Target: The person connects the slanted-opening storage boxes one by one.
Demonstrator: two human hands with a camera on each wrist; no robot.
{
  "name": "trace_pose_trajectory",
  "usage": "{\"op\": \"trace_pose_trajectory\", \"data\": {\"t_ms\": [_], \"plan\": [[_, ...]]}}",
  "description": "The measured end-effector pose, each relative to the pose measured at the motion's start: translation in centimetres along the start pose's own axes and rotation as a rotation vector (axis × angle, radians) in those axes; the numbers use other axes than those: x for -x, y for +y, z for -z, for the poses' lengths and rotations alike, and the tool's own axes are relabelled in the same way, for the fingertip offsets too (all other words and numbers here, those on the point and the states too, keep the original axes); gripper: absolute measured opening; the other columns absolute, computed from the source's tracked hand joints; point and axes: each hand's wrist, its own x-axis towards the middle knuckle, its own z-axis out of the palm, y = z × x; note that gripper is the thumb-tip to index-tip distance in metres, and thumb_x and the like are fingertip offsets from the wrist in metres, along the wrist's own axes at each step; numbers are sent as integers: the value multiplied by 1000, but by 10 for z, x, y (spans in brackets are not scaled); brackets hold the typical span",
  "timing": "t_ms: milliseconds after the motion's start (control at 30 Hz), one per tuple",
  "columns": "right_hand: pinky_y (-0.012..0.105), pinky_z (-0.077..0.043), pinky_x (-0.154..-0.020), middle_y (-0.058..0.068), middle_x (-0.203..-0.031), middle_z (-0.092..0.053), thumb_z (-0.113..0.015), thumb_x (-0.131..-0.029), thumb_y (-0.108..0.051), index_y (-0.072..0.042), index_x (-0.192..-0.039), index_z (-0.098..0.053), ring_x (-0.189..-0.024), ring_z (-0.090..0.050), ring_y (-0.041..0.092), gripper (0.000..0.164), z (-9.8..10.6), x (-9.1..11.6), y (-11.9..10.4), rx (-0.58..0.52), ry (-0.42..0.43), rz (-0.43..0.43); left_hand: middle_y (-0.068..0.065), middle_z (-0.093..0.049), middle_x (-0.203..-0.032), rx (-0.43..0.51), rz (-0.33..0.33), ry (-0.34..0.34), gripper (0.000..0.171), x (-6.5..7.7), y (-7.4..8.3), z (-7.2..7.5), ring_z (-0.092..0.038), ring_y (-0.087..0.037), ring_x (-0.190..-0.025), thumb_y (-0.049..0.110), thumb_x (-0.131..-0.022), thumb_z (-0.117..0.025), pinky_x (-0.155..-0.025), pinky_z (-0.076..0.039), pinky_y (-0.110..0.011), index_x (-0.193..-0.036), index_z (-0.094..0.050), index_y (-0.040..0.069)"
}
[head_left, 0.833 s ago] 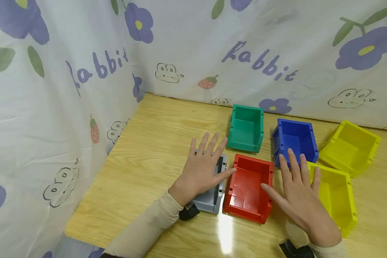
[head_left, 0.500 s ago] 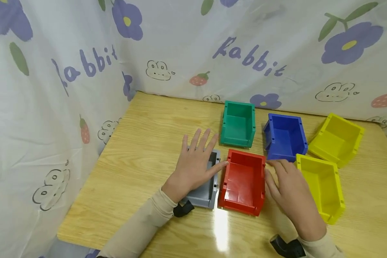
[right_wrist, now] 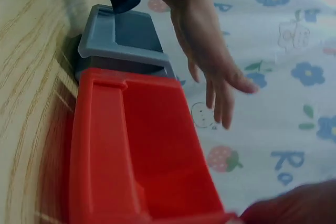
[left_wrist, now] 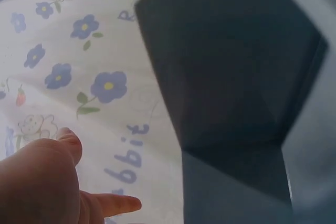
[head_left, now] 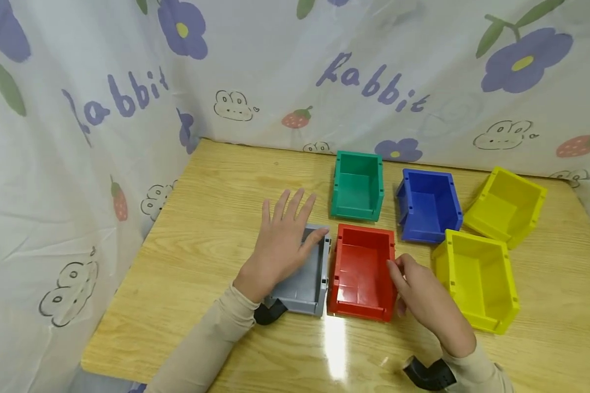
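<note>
From my station I see a red bin [head_left: 361, 273] at the right fingers [head_left: 397, 275], a grey bin [head_left: 297, 284] beneath the left thumb [head_left: 313, 239], yellow bins [head_left: 477, 273] right of the right fingers, a blue bin [head_left: 428, 207] and green bin [head_left: 358, 188] beyond; farther off, white cloth [head_left: 260, 43] printed with purple flowers [head_left: 523, 63].

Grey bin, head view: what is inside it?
No object shows in the uncovered part of the grey bin; the left hand blocks its left side, which cannot be seen.

A pale yellow wood-grain tabletop [head_left: 211, 188] shows one bright white glare streak [head_left: 335, 349]. Smooth white fabric sheeting [head_left: 255, 49], printed with purple flowers [head_left: 527, 61] and "Rabbit" lettering [head_left: 373, 84], hangs behind and left.
</note>
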Motion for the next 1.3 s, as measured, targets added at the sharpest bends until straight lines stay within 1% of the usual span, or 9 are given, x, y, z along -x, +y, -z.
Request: {"op": "trace_pose_trajectory", "data": {"t_ms": [100, 233, 300, 400, 533, 700, 933, 1100, 1300], "plan": [[30, -45, -50, 8, -68, -55, -39, -114, -36, -1, -103, -46, -50, -56, 23, 38, 5, -2, 4, -176, -67, 25, -10, -23, -174, 0, 22, 17, 72, 1, -5, 5, -15, -38, -163, 60, -108, -37, -128, -6, -70, -167, -26, 19], [29, -39, -44, 8, -73, -49, -35, -115, -42, 1, -102, -41, -47, -45, 19, 45, 13, 0, 10, -419, -118, 82, -11, -22, -174, 20, 43, 36, 72, 2, -10, 10, -14, -39, -162, 59, -109, -35, -127, -6, -71, -167, -27, 18], [28, -37, -43, 6, -73, -48, -34, -115, -43, 2, -105, -41, -47, -40, 15, 46, 15, 2, 12, -506, -142, 112, -11, -22, -174, 31, 52, 38, 71, 3, -12, 12, -14, -39, -162, 59, -109, -35, -127, -5, -71, -166, -28, 18], [26, -35, -43, 2, -75, -48, -32, -114, -44, 2, -110, -42, -47, -37, 13, 47, 15, 4, 15, -589, -188, 143, -12, -23, -174, 42, 64, 39, 70, 5, -16, 13, -14, -39, -162, 58, -109, -35, -126, -5, -72, -166, -29, 17], [22, -35, -44, -2, -76, -50, -33, -114, -46, 0, -108, -43, -47, -38, 10, 47, 11, 4, 17, -615, -194, 146, -13, -23, -174, 51, 66, 41, 69, 6, -20, 12, -14, -40, -162, 56, -110, -36, -126, -5, -72, -166, -30, 16], [28, -32, -41, -1, -74, -49, -31, -115, -43, 2, -110, -43, -44, -35, 15, 47, 9, 3, 17, -606, -141, 186, -12, -24, -174, 65, 77, 38, 69, 8, -23, 11, -17, -40, -161, 56, -110, -36, -126, -3, -72, -165, -31, 15], [26, -35, -41, -2, -72, -49, -31, -115, -41, 2, -109, -44, -43, -36, 16, 46, 6, -1, 17, -588, -120, 223, -12, -28, -172, 95, 114, -13, 69, 14, -27, 11, -25, -40, -159, 57, -110, -33, -125, -5, -74, -165, -32, 16], [33, -33, -40, -1, -71, -48, -31, -115, -41, 3, -107, -44, -44, -34, 26, 47, 5, -4, 18, -566, -124, 244, -12, -32, -170, 111, 126, -22, 69, 17, -30, 9, -30, -39, -157, 58, -110, -32, -124, -7, -75, -164, -34, 15], [30, -33, -40, -2, -71, -49, -31, -115, -40, 3, -107, -43, -45, -35, 32, 45, 8, -7, 18, -555, -128, 260, -13, -39, -167, 118, 126, -21, 70, 16, -30, 6, -38, -39, -154, 59, -110, -30, -123, -10, -76, -163, -37, 15]]}}
